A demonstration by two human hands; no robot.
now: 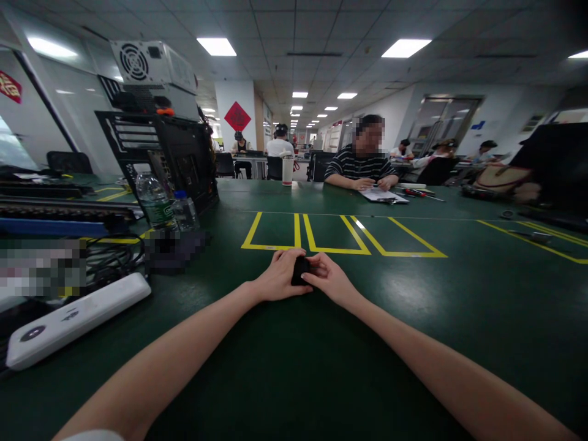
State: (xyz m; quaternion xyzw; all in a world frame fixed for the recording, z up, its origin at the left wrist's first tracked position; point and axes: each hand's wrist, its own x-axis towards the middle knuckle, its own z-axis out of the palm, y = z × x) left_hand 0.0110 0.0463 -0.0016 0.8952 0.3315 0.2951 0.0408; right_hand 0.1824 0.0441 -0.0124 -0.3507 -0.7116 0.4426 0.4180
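Note:
Between my two hands is a small black object (300,270), rounded and dark, whose kind I cannot make out. My left hand (280,277) wraps round its left side, thumb below and fingers over the top. From the right, my right hand (328,277) pinches it with thumb and fingertips. Both hands are close to the green tabletop (294,355), just in front of the yellow tape outlines (337,251). The fingers hide part of the black object.
On the left are a white power strip (80,318), cables, plastic bottles (154,196) and an open computer case (172,153). A white tumbler (287,170) stands at the table's far side. Across from me a person in a striped shirt (342,165) sits by a clipboard (383,195) and screwdrivers (416,193).

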